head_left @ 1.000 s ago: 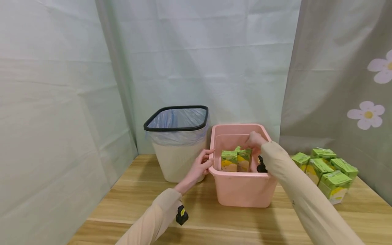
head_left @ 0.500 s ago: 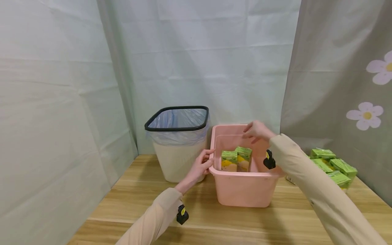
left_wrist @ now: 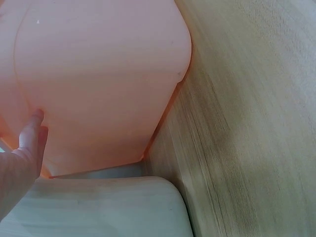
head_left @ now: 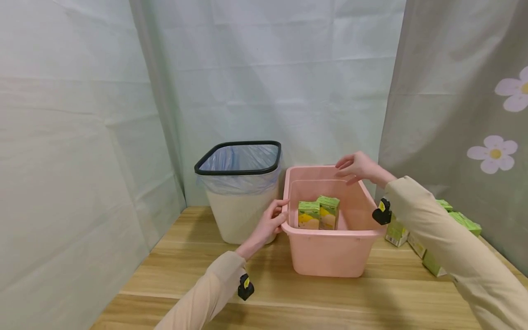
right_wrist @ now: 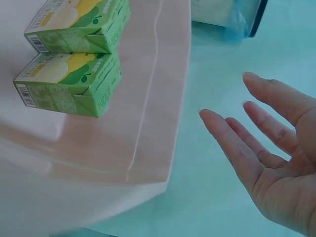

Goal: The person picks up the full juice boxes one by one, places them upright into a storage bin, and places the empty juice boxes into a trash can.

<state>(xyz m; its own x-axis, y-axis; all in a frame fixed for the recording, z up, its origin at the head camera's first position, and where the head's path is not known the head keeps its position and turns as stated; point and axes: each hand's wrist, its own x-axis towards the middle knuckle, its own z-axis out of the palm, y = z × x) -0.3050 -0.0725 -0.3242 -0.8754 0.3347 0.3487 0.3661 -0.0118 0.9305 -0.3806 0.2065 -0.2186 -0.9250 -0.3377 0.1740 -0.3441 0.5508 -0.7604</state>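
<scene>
A pink plastic bin [head_left: 326, 254] stands on the wooden table, with two green-and-yellow drink cartons [head_left: 308, 215] side by side inside it. My left hand [head_left: 268, 222] holds the bin's left rim. In the left wrist view, its fingers [left_wrist: 32, 136] touch the outside of the pink wall. Over the bin's back right corner hovers my right hand [head_left: 359, 167], holding nothing. The right wrist view shows that hand's fingers [right_wrist: 232, 140] spread and loosely bent, apart from the bin. Both cartons [right_wrist: 64, 86] are visible there too.
A white trash can [head_left: 243, 215] with a black rim and bluish liner stands left of the pink bin. More green cartons [head_left: 397, 231] sit to the right, partly hidden by my right sleeve. A pale curtain [head_left: 288, 91] hangs behind.
My right hand has risen out of the pink bin and moved right toward its back corner, leaving the cartons inside. The left hand has stayed at the rim.
</scene>
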